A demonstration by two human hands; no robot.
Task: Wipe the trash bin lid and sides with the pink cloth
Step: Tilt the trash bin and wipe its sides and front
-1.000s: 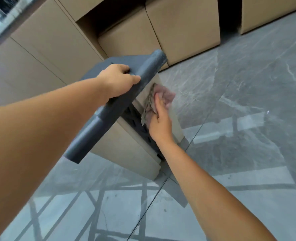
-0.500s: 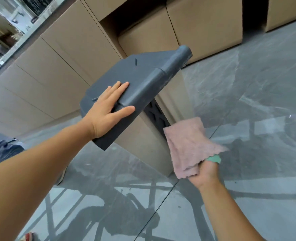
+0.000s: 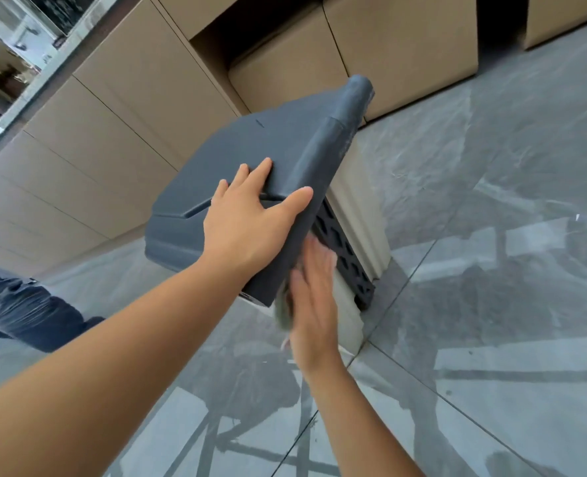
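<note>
The trash bin has a beige body (image 3: 361, 215) and a dark grey lid (image 3: 261, 146) with a rounded front ridge. My left hand (image 3: 247, 225) lies flat on the lid, fingers spread, thumb over the ridge. My right hand (image 3: 314, 297) is blurred and pressed flat against the bin's side just under the lid's near corner. The cloth (image 3: 283, 315) is almost wholly hidden under that palm; only a greyish-green edge and a pale corner show at the hand's left side.
Beige cabinet fronts (image 3: 120, 108) and drawer boxes (image 3: 398, 46) stand behind the bin. A glossy grey tiled floor (image 3: 491, 270) stretches right and toward me. At the left edge is a person's dark trouser leg (image 3: 20, 304).
My right hand has swung the cloth from hanging free at the right back up against the bin's side under the lid's near corner. My left hand stays flat on the lid.
</note>
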